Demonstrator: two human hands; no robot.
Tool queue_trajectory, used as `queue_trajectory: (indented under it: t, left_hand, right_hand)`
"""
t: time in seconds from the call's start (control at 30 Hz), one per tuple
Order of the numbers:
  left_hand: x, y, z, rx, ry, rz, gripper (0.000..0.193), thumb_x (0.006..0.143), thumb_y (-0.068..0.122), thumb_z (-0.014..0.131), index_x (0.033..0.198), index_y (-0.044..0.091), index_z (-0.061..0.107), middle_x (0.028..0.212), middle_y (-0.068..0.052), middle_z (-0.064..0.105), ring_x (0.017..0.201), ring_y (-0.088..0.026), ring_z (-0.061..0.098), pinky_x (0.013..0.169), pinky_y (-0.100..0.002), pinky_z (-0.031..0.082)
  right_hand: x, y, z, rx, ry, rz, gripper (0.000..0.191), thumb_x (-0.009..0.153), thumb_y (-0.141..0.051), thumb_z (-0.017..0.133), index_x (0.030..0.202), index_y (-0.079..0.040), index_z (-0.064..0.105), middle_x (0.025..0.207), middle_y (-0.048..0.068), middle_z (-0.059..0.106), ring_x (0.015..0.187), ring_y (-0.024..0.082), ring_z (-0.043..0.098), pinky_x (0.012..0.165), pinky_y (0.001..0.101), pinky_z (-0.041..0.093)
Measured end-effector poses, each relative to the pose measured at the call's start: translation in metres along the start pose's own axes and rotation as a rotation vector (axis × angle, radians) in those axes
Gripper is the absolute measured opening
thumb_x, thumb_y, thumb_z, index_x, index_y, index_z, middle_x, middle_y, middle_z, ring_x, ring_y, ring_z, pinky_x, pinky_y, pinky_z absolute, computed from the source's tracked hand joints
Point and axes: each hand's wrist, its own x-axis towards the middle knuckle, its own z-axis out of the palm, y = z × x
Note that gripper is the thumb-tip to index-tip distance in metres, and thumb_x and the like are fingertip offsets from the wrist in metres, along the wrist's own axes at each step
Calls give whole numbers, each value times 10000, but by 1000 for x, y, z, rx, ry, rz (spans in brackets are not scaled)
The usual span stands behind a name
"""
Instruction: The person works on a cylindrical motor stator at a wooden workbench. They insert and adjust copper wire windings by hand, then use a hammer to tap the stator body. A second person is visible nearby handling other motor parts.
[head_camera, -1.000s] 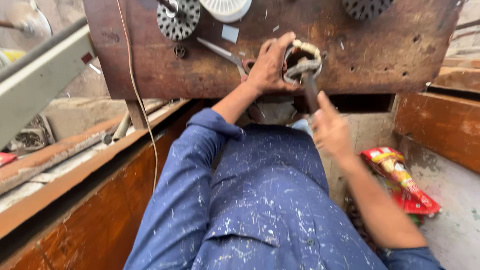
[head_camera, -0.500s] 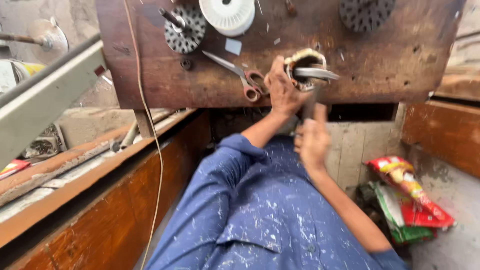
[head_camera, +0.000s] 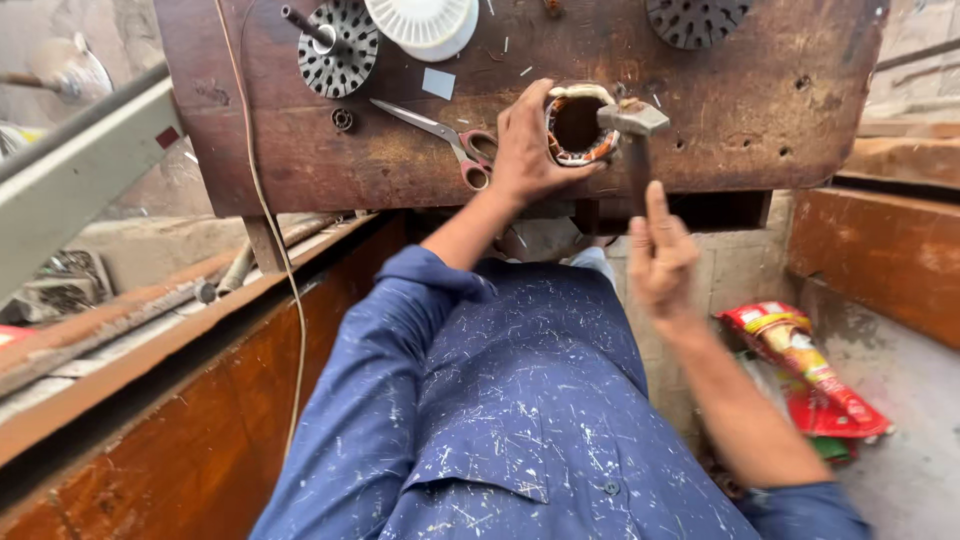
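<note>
My left hand (head_camera: 525, 150) grips the left side of a round motor stator ring (head_camera: 578, 125) with copper windings, which lies on a worn brown wooden bench (head_camera: 760, 120). My right hand (head_camera: 662, 252) holds the handle of a small hammer (head_camera: 632, 117). Its metal head rests against the ring's right edge. Red-handled scissors (head_camera: 445, 135) lie on the bench just left of my left hand. I wear a blue long-sleeved shirt flecked with white.
On the bench's far side sit a black slotted stator disc (head_camera: 340, 50), a white round cover (head_camera: 425, 20) and another black disc (head_camera: 695, 20). A thin cord (head_camera: 262, 200) hangs off the bench. A grey metal beam (head_camera: 80, 170) is at left; red packets (head_camera: 805, 375) lie at right.
My left hand stays on the ring. The hammer head has shifted from over the ring to its right edge, and my right hand now sits lower on the handle.
</note>
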Motion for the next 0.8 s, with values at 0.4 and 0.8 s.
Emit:
queue_trajectory:
  t: [0.4,0.8]
  left_hand:
    - [10,-1,-15,-70,-95,10,1305,572,600,1012,1524,89,281,1479,-133,466,1387,-303,482,1148,-451,326]
    - [13,-10,-9,-33,-124,-8,1290,541,539,999,1520,99,284,1453,-139,482,1365,-314,473,1140,-448,327]
  right_hand:
    - [67,18,-30,-436,-198,-325,460,1091,-157,665,1543,-160,577,923,145,655,743,309,653,674,429,556]
    - [88,22,-74,-739,-291,-787,459,1082,-142,618,1517,-285,590,898,95,631,642,206,597,556,358,533]
